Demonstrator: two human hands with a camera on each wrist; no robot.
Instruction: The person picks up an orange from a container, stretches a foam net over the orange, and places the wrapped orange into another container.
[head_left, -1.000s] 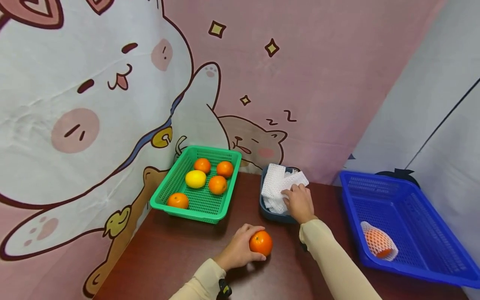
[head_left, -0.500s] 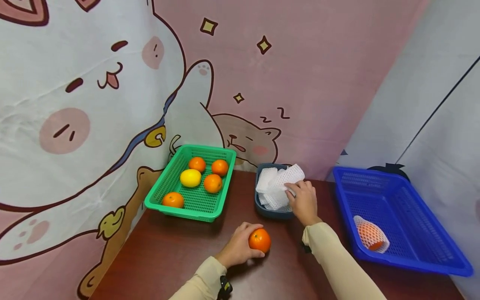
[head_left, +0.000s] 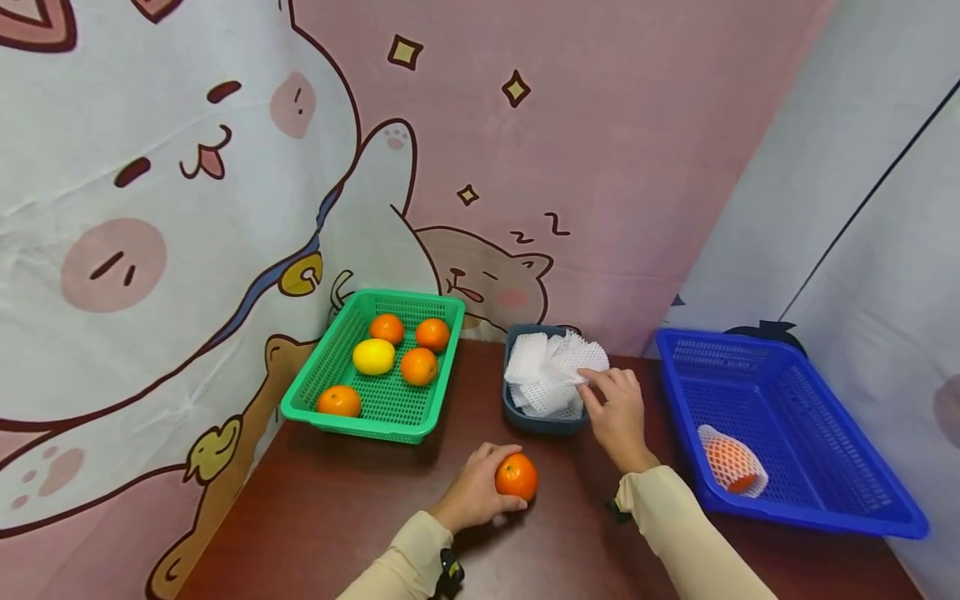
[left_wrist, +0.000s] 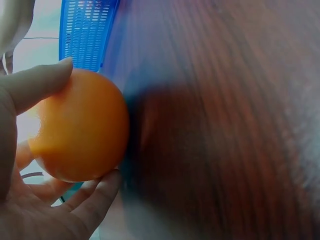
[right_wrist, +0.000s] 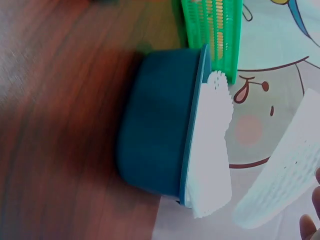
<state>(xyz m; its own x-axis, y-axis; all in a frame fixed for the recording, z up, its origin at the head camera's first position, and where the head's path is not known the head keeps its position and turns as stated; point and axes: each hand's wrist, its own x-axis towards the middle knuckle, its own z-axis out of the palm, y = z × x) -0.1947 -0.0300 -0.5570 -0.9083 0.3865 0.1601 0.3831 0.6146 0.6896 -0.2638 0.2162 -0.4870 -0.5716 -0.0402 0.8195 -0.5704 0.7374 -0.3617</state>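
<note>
My left hand (head_left: pixel 476 492) grips an orange (head_left: pixel 517 477) low at the table's front middle; whether the fruit touches the tabletop I cannot tell. In the left wrist view, thumb and fingers curve round the orange (left_wrist: pixel 82 127). My right hand (head_left: pixel 618 412) pinches a white foam net sleeve (head_left: pixel 588 357) between thumb and fingers, over the small dark blue-grey bin (head_left: pixel 546 425). More white foam nets (head_left: pixel 542 392) fill that bin. The right wrist view has the pinched sleeve (right_wrist: pixel 285 170) lifted apart from the bin's pile (right_wrist: pixel 212 155), with only some fingertips (right_wrist: pixel 308 226) showing.
A green basket (head_left: pixel 390 429) at back left holds several oranges (head_left: pixel 418 367) and a yellow lemon (head_left: pixel 373 357). On the right, a blue basket (head_left: pixel 806 512) contains an orange in a foam net (head_left: pixel 731 462). A patterned cloth wall (head_left: pixel 600 167) stands behind the brown table (head_left: pixel 300 517).
My right hand has drawn back slightly from the bin's middle, lifting a foam net sleeve by its end. The left hand keeps its hold on the orange. The head view has turned slightly right.
</note>
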